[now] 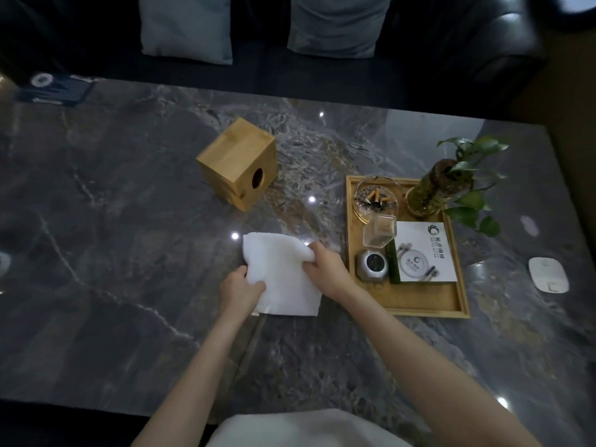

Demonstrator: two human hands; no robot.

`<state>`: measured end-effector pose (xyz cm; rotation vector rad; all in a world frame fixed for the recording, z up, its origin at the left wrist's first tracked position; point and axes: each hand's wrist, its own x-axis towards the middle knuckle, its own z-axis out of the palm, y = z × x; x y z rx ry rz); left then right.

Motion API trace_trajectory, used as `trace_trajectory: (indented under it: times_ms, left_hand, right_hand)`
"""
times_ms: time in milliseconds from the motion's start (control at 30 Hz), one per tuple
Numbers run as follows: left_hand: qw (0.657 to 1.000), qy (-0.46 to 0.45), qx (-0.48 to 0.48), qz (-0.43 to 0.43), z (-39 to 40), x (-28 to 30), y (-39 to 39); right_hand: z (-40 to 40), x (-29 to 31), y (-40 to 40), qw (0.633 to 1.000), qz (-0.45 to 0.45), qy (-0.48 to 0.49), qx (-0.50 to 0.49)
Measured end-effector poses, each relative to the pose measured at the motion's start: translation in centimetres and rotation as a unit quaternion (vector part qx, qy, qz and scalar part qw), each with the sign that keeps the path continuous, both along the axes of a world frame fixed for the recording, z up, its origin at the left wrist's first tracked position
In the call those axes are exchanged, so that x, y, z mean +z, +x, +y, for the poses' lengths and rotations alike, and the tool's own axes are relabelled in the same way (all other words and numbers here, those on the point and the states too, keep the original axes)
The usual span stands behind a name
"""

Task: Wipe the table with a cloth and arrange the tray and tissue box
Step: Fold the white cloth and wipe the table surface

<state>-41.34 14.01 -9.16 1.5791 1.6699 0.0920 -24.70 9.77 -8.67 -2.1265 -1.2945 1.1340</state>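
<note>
1. Fingers of both hands are pinched on a white cloth at the centre of a dark marble table: the left hand grips its 9 o'clock edge, and the right hand bunches its 2 o'clock corner.

2. Spread between the two hands, the cloth is mostly flat, its near edge lying on or just above the stone; whether it presses on the surface cannot be told.

3. At 11 o'clock from the cloth, well apart from it, a wooden tissue box lies tipped on its side and set at an angle, its round opening facing the camera.

4. At 3 o'clock, just beside the right hand, a wooden tray sits slightly askew to the table edge. It holds a glass ashtray with cigarette butts, a plant in a glass vase, a small clear glass, a hexagonal tin and a white printed card.

5. Farther out at 3 o'clock lies a white oval device; a dark card rests at the far 10 o'clock corner.

6. Judging from this layout, the job looks barely under way: the cloth is only being readied or spread, no wiped area can be made out, and the box and tray have yet to be straightened.
</note>
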Motion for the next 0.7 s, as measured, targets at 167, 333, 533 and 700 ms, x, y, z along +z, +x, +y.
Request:
trace_trajectory:
  times_ms: [167,333,533,700]
  left_hand:
    - [0.999,0.0,-0.035,-0.035,0.1,2.3,0.9]
    - [0.991,-0.001,-0.08,-0.104,-0.5,6.4,3.2]
    - [0.96,-0.022,-0.108,-0.257,-3.1,10.9,9.2]
    - [0.915,-0.077,-0.118,-0.378,-6.7,13.1,15.6]
  right_hand:
    - [-1.2,2.3,0.9,0.996,0.065,0.056,-0.035]
    - [-3.0,5.2,4.0,0.985,0.082,0.12,-0.093]
    - [-7.5,9.1,10.3,0.959,0.098,0.195,-0.18]
    - [-12.2,11.1,16.1,0.922,0.143,0.234,-0.274]
